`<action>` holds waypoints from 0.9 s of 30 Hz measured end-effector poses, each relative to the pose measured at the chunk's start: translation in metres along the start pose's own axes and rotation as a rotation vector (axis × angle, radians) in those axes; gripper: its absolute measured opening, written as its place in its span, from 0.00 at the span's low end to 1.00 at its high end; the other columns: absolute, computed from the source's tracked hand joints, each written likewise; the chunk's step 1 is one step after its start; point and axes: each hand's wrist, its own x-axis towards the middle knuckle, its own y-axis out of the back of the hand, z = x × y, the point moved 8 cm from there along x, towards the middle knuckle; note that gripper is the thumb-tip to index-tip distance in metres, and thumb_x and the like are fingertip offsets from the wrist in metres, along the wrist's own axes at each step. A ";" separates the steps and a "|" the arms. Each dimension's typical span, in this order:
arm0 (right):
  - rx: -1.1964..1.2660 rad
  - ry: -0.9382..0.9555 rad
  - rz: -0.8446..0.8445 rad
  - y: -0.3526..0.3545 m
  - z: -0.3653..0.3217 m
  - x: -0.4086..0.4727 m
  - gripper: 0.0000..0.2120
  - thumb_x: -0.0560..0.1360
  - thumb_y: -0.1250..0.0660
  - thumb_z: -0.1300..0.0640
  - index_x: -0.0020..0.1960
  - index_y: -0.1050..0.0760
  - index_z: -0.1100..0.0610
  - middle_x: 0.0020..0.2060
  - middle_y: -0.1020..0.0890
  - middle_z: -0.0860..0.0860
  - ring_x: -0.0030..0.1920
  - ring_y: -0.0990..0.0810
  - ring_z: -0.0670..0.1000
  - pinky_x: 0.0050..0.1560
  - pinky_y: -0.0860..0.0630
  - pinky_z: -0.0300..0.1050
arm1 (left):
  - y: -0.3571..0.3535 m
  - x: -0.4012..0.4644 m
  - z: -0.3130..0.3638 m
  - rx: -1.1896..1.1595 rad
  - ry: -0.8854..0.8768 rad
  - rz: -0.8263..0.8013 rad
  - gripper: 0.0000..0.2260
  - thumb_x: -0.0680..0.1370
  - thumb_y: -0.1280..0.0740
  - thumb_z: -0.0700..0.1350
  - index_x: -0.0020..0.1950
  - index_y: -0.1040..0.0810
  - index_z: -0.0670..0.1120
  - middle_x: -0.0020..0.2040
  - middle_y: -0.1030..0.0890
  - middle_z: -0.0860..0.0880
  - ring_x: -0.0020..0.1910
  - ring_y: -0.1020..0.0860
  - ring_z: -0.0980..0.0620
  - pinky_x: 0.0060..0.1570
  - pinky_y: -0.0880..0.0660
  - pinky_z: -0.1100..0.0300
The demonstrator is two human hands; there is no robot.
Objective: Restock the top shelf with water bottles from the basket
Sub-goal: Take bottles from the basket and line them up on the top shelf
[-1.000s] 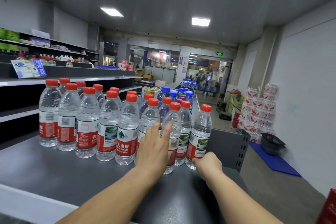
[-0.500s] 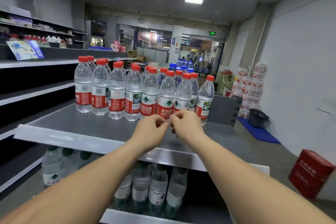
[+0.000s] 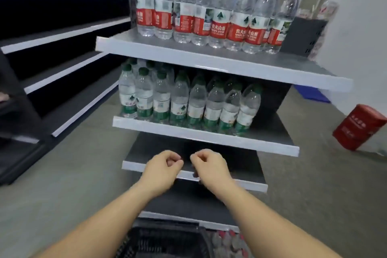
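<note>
Red-capped water bottles (image 3: 217, 16) stand in rows on the grey top shelf (image 3: 209, 58). My left hand (image 3: 162, 168) and my right hand (image 3: 209, 166) hover side by side, low in front of the third shelf, fingers curled in, holding nothing. The black basket (image 3: 165, 241) sits at the bottom edge below my forearms. Red-capped bottles (image 3: 228, 241) lie in its right part.
Green-capped bottles (image 3: 184, 100) fill the second shelf (image 3: 205, 134). Two lower dark shelves (image 3: 230, 182) hold nothing. Black shelving (image 3: 62, 52) runs along the left. A red box (image 3: 359, 126) sits on the floor at right.
My view has tipped down from the top shelf. Both hands have dropped from the bottles on top to the level of the third shelf, and the basket has come into sight.
</note>
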 end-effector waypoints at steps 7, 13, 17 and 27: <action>-0.078 -0.136 -0.135 -0.132 0.177 -0.002 0.10 0.76 0.36 0.52 0.48 0.18 0.55 0.44 0.14 0.53 0.47 0.16 0.56 0.50 0.20 0.51 | -0.070 -0.034 -0.212 0.019 0.245 -0.030 0.04 0.75 0.31 0.52 0.45 0.23 0.52 0.33 0.24 0.54 0.39 0.23 0.49 0.47 0.26 0.56; -0.130 -0.198 -0.206 -0.248 0.358 0.008 0.08 0.76 0.35 0.52 0.39 0.23 0.50 0.44 0.14 0.54 0.47 0.16 0.58 0.49 0.19 0.56 | -0.157 -0.052 -0.392 0.081 0.367 -0.082 0.04 0.77 0.32 0.48 0.50 0.24 0.50 0.33 0.25 0.54 0.37 0.23 0.51 0.40 0.28 0.59; -0.160 -0.182 -0.231 -0.321 0.449 0.032 0.06 0.76 0.34 0.52 0.42 0.22 0.51 0.41 0.15 0.52 0.44 0.17 0.58 0.49 0.19 0.56 | -0.203 -0.044 -0.491 0.093 0.385 -0.073 0.05 0.78 0.33 0.47 0.52 0.23 0.48 0.31 0.25 0.53 0.32 0.25 0.56 0.36 0.28 0.61; -0.293 -0.103 -0.387 -0.454 0.580 0.083 0.06 0.74 0.31 0.51 0.44 0.21 0.53 0.36 0.21 0.49 0.42 0.22 0.52 0.46 0.24 0.45 | -0.291 0.008 -0.629 0.538 0.246 -0.355 0.17 0.76 0.32 0.49 0.64 0.24 0.47 0.52 0.21 0.48 0.55 0.23 0.48 0.54 0.27 0.58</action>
